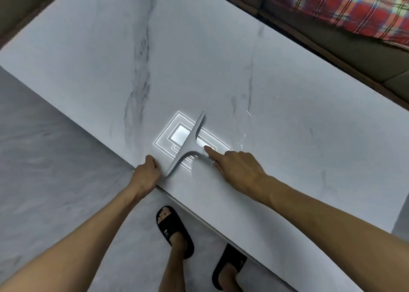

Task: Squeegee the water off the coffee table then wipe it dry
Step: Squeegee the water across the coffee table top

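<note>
A grey T-shaped squeegee point(188, 143) lies with its blade on the white marble coffee table point(199, 59), near the front edge. My right hand point(236, 166) grips its handle, the index finger stretched along it toward the blade. My left hand point(147, 170) rests curled on the table's front edge, right beside the blade's near end; whether it touches the blade I cannot tell. Faint water streaks point(240, 141) glint just right of the squeegee. A ceiling light reflects brightly under the blade.
A sofa with a red plaid cloth point(345, 6) runs along the table's far right side. My feet in black slippers point(174, 229) stand on the grey marble floor point(44, 158) below the table's front edge.
</note>
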`<move>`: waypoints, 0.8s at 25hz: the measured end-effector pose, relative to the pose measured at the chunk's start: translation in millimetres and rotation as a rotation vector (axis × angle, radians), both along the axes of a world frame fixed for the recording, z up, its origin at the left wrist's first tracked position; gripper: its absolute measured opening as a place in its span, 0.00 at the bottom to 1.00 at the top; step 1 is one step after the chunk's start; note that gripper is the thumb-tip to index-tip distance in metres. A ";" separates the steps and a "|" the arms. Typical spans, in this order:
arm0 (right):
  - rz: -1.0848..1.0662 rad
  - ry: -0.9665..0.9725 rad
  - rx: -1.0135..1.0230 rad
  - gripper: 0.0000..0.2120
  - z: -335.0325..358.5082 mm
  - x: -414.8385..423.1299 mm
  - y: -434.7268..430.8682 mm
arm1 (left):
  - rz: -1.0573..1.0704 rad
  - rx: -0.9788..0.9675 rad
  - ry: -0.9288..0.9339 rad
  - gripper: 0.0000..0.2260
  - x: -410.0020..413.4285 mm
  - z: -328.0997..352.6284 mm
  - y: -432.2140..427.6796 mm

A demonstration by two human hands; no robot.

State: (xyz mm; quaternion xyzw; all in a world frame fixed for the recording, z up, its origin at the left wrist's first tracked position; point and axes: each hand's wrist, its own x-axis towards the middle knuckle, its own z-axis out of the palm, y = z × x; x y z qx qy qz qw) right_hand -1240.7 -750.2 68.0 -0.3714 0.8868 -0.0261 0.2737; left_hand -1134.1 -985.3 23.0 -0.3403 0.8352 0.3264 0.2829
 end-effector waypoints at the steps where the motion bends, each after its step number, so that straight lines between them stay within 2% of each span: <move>1: 0.005 0.003 0.001 0.24 -3.8 4.9 9.7 | -0.009 -0.004 0.009 0.03 8.8 -0.8 9.8; 8: -0.067 0.000 0.095 0.24 12.0 28.1 142.3 | -0.081 0.081 -0.001 0.06 58.5 -3.5 83.4; 12: -0.091 0.023 0.134 0.24 36.8 37.5 206.1 | 0.023 0.064 0.061 0.05 61.4 5.1 101.4; 16: -0.011 -0.022 0.012 0.21 40.0 42.6 145.2 | 0.264 0.012 0.173 0.04 57.8 11.4 84.7; 20: 0.134 -0.020 -0.087 0.20 16.6 63.0 20.7 | 0.307 -0.051 0.177 0.03 65.1 13.1 52.0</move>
